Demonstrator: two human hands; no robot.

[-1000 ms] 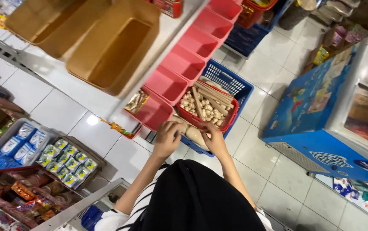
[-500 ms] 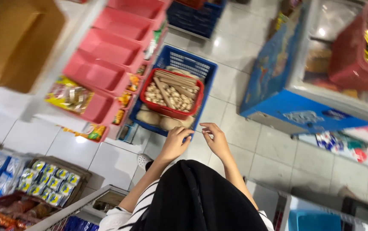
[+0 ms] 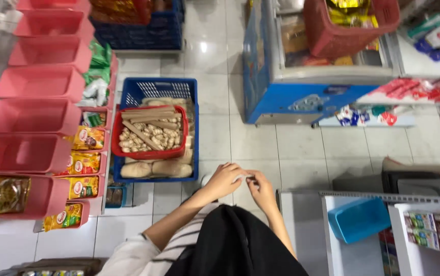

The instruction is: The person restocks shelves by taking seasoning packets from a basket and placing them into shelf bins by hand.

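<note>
My left hand and my right hand meet over the white floor tiles, fingertips touching. Between them they pinch a small pale item, too small to identify. A striped sleeve and a black cloth cover my arms and chest at the bottom of the view. Just left of my hands, a blue crate stands on the floor. It holds a red basket filled with pale nut-like snacks and brown sticks, and pale bagged goods lie under the basket.
Pink plastic bins line a shelf on the left, with yellow snack packets beside them. A blue chest freezer carries a red basket at the upper right. A blue tub sits on a shelf at the lower right.
The view has swung to the right. My hands have left the red basket and drawn back over the floor tiles, still held together.
</note>
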